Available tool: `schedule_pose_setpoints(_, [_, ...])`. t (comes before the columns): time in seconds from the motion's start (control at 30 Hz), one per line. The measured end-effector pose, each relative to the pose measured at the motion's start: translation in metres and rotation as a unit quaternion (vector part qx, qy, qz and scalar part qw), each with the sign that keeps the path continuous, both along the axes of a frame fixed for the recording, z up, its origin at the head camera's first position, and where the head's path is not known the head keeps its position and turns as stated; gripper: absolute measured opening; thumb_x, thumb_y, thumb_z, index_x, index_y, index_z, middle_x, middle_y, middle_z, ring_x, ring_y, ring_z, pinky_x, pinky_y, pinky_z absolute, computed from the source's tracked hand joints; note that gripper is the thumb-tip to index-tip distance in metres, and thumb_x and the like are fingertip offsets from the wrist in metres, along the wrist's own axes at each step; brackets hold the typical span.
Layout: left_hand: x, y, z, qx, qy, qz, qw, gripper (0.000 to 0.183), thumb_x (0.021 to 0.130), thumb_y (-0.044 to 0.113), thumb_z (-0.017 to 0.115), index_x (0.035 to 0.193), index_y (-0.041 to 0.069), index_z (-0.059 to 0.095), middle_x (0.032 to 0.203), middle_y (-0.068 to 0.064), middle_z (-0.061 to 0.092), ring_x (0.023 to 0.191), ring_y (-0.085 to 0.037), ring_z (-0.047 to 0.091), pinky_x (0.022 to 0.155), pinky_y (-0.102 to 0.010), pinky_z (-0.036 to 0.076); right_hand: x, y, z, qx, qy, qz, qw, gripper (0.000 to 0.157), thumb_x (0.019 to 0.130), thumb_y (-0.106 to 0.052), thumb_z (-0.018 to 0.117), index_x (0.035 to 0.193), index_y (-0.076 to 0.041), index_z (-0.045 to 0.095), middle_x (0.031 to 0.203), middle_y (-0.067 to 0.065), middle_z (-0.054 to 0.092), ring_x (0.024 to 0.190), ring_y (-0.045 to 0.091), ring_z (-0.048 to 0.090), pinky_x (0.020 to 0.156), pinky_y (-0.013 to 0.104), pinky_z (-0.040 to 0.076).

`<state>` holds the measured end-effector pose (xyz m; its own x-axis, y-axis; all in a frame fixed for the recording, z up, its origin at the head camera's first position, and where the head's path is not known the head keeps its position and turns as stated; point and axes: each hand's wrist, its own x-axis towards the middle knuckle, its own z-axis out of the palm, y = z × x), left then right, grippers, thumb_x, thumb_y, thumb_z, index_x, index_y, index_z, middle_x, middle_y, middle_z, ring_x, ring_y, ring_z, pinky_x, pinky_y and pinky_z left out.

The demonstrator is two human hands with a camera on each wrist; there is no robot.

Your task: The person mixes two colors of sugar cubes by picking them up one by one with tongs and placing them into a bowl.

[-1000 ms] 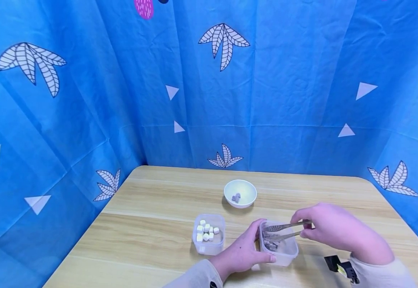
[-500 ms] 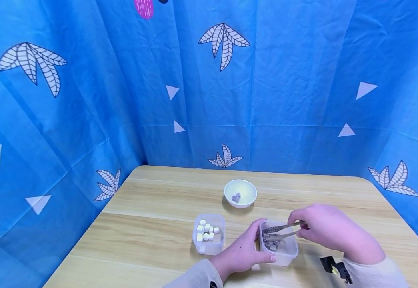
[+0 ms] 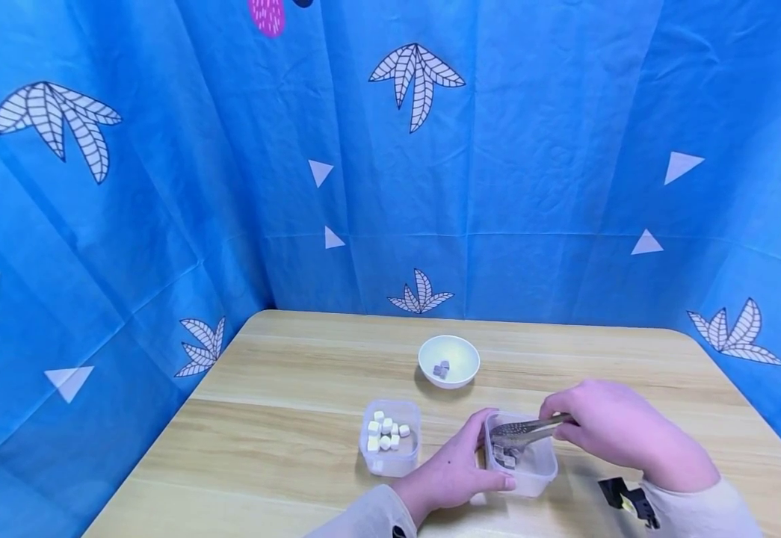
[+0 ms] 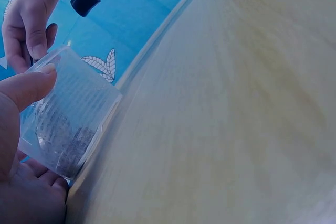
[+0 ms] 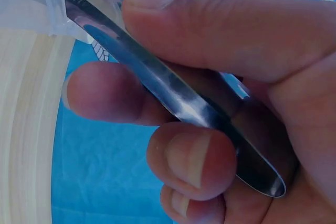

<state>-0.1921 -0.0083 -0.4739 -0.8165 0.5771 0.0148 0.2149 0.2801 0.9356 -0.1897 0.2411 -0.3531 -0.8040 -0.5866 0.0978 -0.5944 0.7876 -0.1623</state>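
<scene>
My left hand (image 3: pixel 449 469) grips a clear plastic container (image 3: pixel 536 484) from its left side, thumb at the near wall and fingers at the far wall. Dark purplish cubes (image 3: pixel 507 457) lie inside it. From the right, my right hand (image 3: pixel 615 427) holds metal tongs (image 3: pixel 530 429), their perforated tips down in the container and their arms close together. What lies between the tips is hidden. In the right wrist view the thumb and fingers wrap the tongs' shiny handle (image 5: pixel 181 98). The left wrist view shows the thumb (image 4: pixel 31 85) over the container's wall.
Left of my left hand stands another clear container (image 3: pixel 393 465) with several white cubes (image 3: pixel 386 427). A white bowl (image 3: pixel 449 347) farther back holds a few purplish cubes (image 3: pixel 442 369). The wooden table (image 3: pixel 262 441) meets a blue curtain (image 3: pixel 538 187) at the back.
The tongs' arms have come together inside the container. My right hand has shifted slightly left; my left hand keeps its grip in the same place.
</scene>
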Motion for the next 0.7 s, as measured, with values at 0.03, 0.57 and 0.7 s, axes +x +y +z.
schedule_pose_setpoints(0.03, [0.000,0.000,0.000,0.000,0.000,0.000,1.0000,0.094,0.081,0.036,0.084,0.156,0.026,0.028,0.146,0.013,0.048,0.135,-0.009,0.043,0.118,-0.046,0.026,0.000,0.001,0.000,-0.002,0.000,0.002,1.000,0.020,0.083,-0.017,0.080,0.094,-0.033,0.075,0.085,-0.022,0.066,0.071,-0.002,0.056,0.061,0.034,0.050])
schedule_pose_setpoints(0.57, [-0.001,0.000,-0.003,0.011,0.004,-0.007,0.9999,0.093,0.081,0.034,0.084,0.156,0.025,0.029,0.144,0.015,0.049,0.135,-0.008,0.044,0.118,-0.046,0.026,0.010,0.012,0.015,-0.024,-0.012,0.008,1.000,0.013,0.089,-0.025,0.077,0.099,-0.032,0.074,0.087,-0.025,0.064,0.071,-0.004,0.051,0.062,0.032,0.048])
schedule_pose_setpoints(0.7, [-0.001,-0.001,-0.003,0.010,0.008,-0.005,0.9999,0.093,0.081,0.034,0.084,0.156,0.026,0.029,0.144,0.013,0.050,0.134,-0.008,0.044,0.118,-0.045,0.026,0.011,0.018,0.019,-0.034,-0.011,0.015,0.999,0.013,0.091,-0.027,0.075,0.102,-0.032,0.074,0.089,-0.025,0.064,0.074,-0.005,0.054,0.064,0.032,0.051])
